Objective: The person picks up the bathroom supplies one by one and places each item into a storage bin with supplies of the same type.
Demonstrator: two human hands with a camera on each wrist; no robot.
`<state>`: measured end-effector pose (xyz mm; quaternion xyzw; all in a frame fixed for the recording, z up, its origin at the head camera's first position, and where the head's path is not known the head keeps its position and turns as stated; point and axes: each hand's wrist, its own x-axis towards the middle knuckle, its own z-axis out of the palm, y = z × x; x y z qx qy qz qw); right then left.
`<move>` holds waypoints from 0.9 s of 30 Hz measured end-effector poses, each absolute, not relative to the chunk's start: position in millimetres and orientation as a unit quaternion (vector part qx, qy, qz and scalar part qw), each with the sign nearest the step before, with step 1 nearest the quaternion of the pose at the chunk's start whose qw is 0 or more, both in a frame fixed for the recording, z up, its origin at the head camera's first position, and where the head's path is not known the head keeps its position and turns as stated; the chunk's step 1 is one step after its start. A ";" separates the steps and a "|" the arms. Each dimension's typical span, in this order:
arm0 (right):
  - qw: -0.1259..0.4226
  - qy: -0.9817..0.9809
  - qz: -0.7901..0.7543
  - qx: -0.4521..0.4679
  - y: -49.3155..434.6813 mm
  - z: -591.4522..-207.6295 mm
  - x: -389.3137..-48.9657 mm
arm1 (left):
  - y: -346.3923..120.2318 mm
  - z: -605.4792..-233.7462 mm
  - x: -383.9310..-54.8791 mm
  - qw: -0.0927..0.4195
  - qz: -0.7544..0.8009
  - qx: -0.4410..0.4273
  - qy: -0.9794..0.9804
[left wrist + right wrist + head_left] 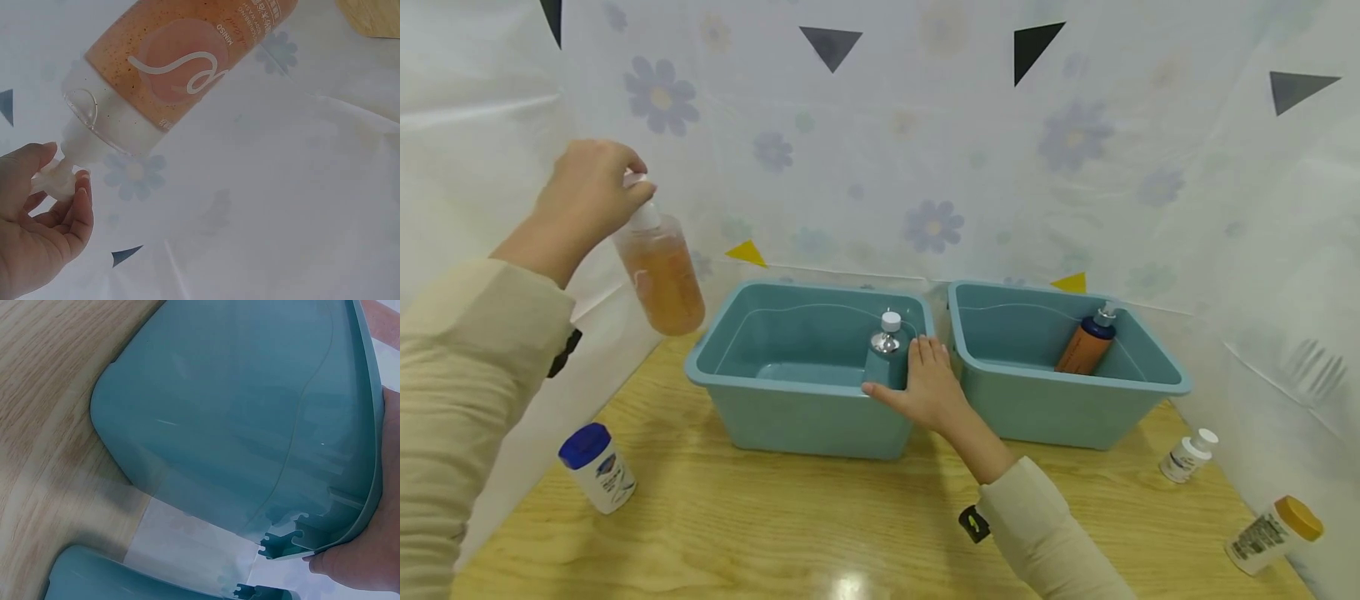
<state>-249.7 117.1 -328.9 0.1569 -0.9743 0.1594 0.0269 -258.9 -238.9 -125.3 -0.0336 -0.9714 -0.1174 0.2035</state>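
Observation:
My left hand (pixel 583 183) pinches the white pump head of a body wash bottle (pixel 662 283), raised left of the bins. In the left wrist view, amber liquid with dark specks shows through the bottle (pixel 187 69); thumb and fingers close around its pump. My right hand (pixel 936 387) rests on the near right corner of the left teal bin (pixel 805 421), fingers fairly straight over the side rim, thumb along the front rim. Beside those fingers, inside the bin, stands a clear bottle with a silver shoulder and white cap (pixel 887 342). The right wrist view shows the bin's outer wall (pixel 219 406).
A second teal bin (pixel 1037 404) stands to the right, with a leaning orange-brown pump bottle (pixel 1084 346) inside. On the wooden table (pixel 790 533) are a blue-lidded white container (pixel 601 471), a small white bottle (pixel 1187 457) and an orange-capped bottle (pixel 1270 537). A flowered sheet hangs behind.

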 end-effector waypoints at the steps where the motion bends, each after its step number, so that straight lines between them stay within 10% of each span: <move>1: 0.029 -0.974 0.159 0.158 116.9 -329.2 -249.8 | -237.8 -125.4 -258.4 0.199 -0.123 -0.030 -0.972; 27: 0.031 -0.974 0.164 0.155 118.8 -331.3 -249.7 | -204.7 -132.7 -262.8 0.216 -0.143 -0.071 -0.963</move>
